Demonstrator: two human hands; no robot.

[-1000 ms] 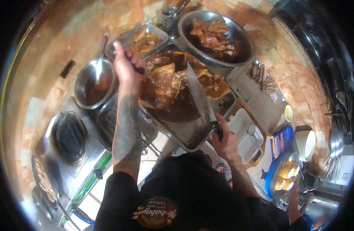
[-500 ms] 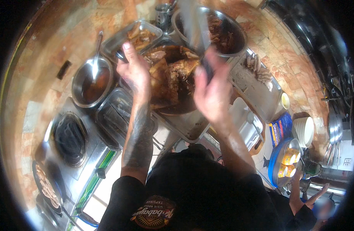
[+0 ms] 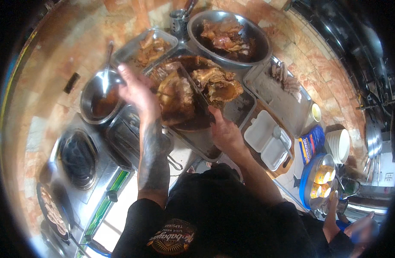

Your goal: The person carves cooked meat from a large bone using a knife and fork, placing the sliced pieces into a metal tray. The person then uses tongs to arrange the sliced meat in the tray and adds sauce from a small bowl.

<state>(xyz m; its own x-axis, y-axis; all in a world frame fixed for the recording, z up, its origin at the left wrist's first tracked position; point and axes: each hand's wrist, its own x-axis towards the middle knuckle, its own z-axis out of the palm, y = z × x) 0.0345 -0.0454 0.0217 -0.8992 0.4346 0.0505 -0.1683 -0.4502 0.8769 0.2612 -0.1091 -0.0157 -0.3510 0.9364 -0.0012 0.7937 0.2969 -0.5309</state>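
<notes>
My right hand [image 3: 225, 131] grips the dark handle of a broad knife [image 3: 192, 84]. Its blade slants up and left, between two portions of meat. Left of the blade lies a brown, glossy-skinned slab of meat [image 3: 176, 96]; to its right is a rough, torn chunk [image 3: 216, 84]. Both rest on a dark round chopping board [image 3: 193, 124]. My left hand [image 3: 139, 92] is slightly blurred, thumb and fingers apart, at the board's left edge beside the meat. No object shows in it.
Behind the board stand a big steel bowl of meat [image 3: 268, 47] and a metal tray of pieces [image 3: 173, 41]. A sauce bowl with a ladle [image 3: 83, 105] sits left. An open white foam box [image 3: 266, 133] and a meat tray [image 3: 270, 96] lie right. Another person's arm [image 3: 330, 219] shows lower right.
The knife has come down from a raised, blurred position to between the meat portions. My left hand has shifted left. The torn chunk now lies farther right, and meat in the steel bowl shows differently.
</notes>
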